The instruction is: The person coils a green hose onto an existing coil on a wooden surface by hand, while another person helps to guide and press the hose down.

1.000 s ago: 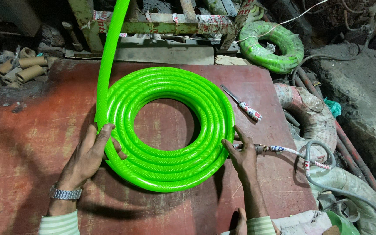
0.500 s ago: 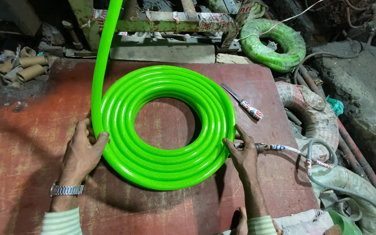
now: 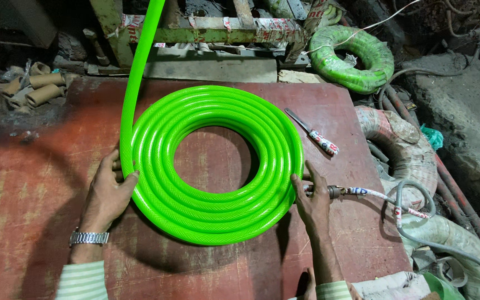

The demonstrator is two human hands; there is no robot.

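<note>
Two hands [image 3: 106, 191] [image 3: 312, 200] flank green hose coil [image 3: 212, 216].

Green hose [image 3: 140, 66] runs off the top edge, so its far end can't be seen. Left hand [image 3: 106, 189] has its fingertips tucked behind the coil [image 3: 218, 216]; both forearms are cut off by the bottom edge. Clutter past the red table [image 3: 29, 183], top and right, is too dark to identify.

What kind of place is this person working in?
Probably a small hose workshop: a bright green hose coil lies on a worn red worktable, another wrapped green coil sits behind, and cardboard tubes lie scattered at the side.
</note>
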